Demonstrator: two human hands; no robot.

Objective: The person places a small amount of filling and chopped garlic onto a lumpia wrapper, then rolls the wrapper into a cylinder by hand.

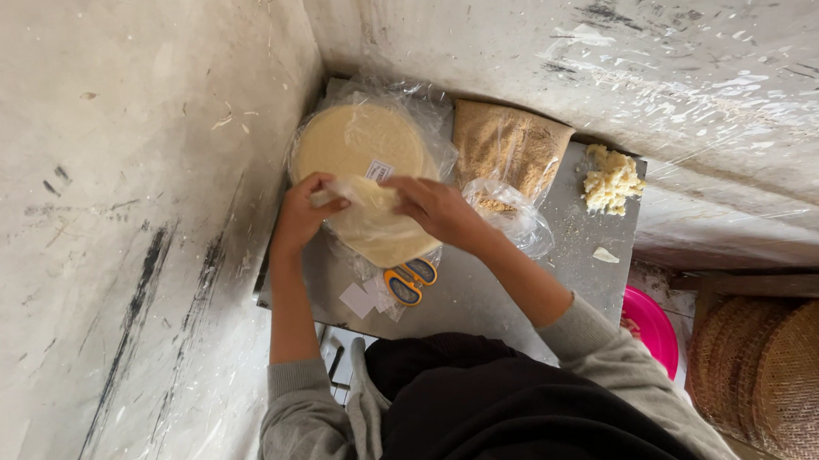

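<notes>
A thin pale wrapper sheet (362, 204) is hanging between both hands above the round wrapper stack (360, 147) in clear plastic, at twelve o'clock on the grey table (491, 292). The left hand (298, 214) and right hand (437, 207) are pinching its opposite edges. Yellow-handled scissors (410, 280) are lying at six o'clock, a crumb bag (507, 146) at three, crumbly filling (611, 179) further right.

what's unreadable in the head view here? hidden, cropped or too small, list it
- Scissors: blades hidden under the round sheets and plastic wrap; only the yellow handles show.
- Left hand and right hand: fingertips buried in the folded sheet, so the exact grip is unclear.
- Pink bowl: partly hidden behind the table edge and the right sleeve.
- Woven trays: cut off by the frame's bottom and right edges.
- Crumbly pile: too small to identify.
</notes>
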